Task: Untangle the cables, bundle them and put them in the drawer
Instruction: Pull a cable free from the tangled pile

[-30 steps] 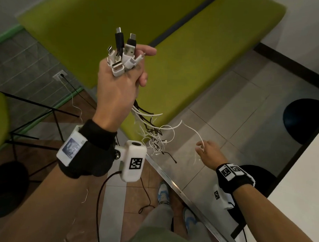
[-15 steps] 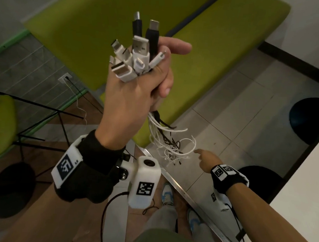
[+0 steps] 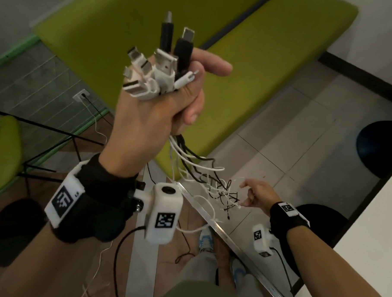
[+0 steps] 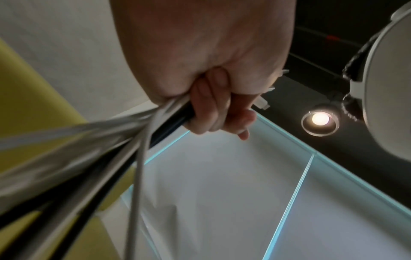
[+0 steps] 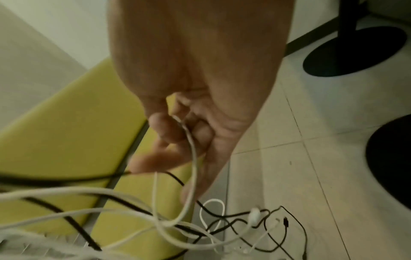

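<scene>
My left hand is raised high and grips a bunch of white and black cables just below their plugs, which stick up out of the fist. In the left wrist view the same hand has its fingers curled round the cords. The cords hang down into a tangle above the floor. My right hand is low beside the tangle. In the right wrist view a white cable runs between the thumb and curled fingers of that hand. No drawer is in view.
A yellow-green bench lies behind the hands. A metal floor strip runs diagonally under the tangle. Black round table bases stand on the tiles at right, and a white tabletop edge is at far right. My feet are below.
My left hand has risen and come closer to the camera with the plugs. My right hand has shifted left into the hanging tangle, and the dangling cords have bunched up higher.
</scene>
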A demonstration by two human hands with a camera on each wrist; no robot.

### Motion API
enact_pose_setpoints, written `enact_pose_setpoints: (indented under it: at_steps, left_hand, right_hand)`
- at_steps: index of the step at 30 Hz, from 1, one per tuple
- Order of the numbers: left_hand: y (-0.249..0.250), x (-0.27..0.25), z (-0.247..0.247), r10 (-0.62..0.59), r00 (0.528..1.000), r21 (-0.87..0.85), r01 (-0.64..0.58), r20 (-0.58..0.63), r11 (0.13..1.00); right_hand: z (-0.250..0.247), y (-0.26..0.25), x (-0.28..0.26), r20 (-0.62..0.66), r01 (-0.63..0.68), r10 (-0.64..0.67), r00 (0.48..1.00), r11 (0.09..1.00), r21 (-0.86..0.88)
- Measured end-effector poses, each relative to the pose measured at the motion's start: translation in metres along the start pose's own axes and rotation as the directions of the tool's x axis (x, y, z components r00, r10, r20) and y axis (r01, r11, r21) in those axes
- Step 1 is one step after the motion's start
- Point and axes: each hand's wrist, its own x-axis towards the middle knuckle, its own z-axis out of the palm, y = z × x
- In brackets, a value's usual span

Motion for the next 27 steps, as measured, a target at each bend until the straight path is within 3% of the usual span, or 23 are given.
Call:
enact_pose_setpoints:
  at_steps: [2,4,7,9,12,14,15,16,17,18,19,20,22,24,27]
  left_hand:
    - [-0.008,-0.001,-0.002,-0.051,0.999,0.046,0.051,-0.005,0.998]
    - [-0.013,-0.002,-0.002,-0.083,0.996,0.067,0.084,-0.022,0.994]
    - [-0.012,0.002,-0.004,-0.068,0.997,0.104,0.073,-0.048,0.992]
    - [-0.008,0.005,-0.010,-0.040,0.996,0.125,0.049,-0.073,0.991]
    - [-0.004,0.009,-0.022,0.026,0.992,0.179,-0.004,-0.125,0.984]
    - [-0.002,0.010,-0.029,0.064,0.985,0.203,-0.030,-0.163,0.979]
    - [-0.002,0.010,-0.033,0.079,0.981,0.210,-0.041,-0.178,0.977]
    - [-0.002,0.010,-0.036,0.090,0.978,0.217,-0.048,-0.189,0.975]
    - [-0.002,0.010,-0.038,0.098,0.975,0.223,-0.053,-0.197,0.973]
    - [-0.003,0.010,-0.040,0.104,0.973,0.223,-0.057,-0.205,0.973]
    - [-0.004,0.010,-0.041,0.110,0.970,0.220,-0.062,-0.215,0.974]
    - [-0.005,0.010,-0.042,0.115,0.968,0.218,-0.066,-0.223,0.974]
    - [-0.007,0.009,-0.042,0.118,0.966,0.213,-0.068,-0.231,0.975]
    - [-0.008,0.009,-0.041,0.112,0.965,0.206,-0.063,-0.236,0.976]
    - [-0.010,0.009,-0.038,0.098,0.967,0.194,-0.052,-0.233,0.980]
  right_hand:
    - [-0.002,-0.006,-0.005,0.014,0.080,-0.080,0.997,0.997,-0.016]
    - [-0.004,-0.012,-0.007,0.044,0.189,-0.184,0.982,0.964,-0.188]
    - [-0.011,-0.010,-0.001,0.165,0.294,-0.244,0.956,0.753,-0.588]
    - [-0.018,0.000,0.005,0.144,0.214,-0.166,0.976,0.571,-0.793]
    - [-0.028,0.016,0.012,-0.016,-0.010,-0.011,1.000,0.403,-0.915]
    - [-0.035,0.027,0.014,-0.111,-0.117,0.037,0.993,0.355,-0.928]
    - [-0.037,0.031,0.014,-0.160,-0.162,0.039,0.986,0.388,-0.907]
    - [-0.039,0.036,0.015,-0.213,-0.206,0.044,0.976,0.500,-0.841]
    - [-0.040,0.040,0.016,-0.275,-0.245,0.075,0.958,0.712,-0.658]
    - [-0.040,0.044,0.015,-0.317,-0.262,0.147,0.937,0.896,-0.358]
    - [-0.040,0.047,0.016,-0.319,-0.258,0.234,0.918,0.966,-0.033]
    - [-0.041,0.048,0.016,-0.301,-0.242,0.310,0.902,0.939,0.245]
    - [-0.038,0.043,0.013,-0.220,-0.227,0.396,0.892,0.811,0.540]
    - [-0.037,0.035,0.008,-0.109,-0.250,0.403,0.909,0.734,0.632]
    - [-0.036,0.026,0.003,0.012,-0.311,0.377,0.926,0.744,0.591]
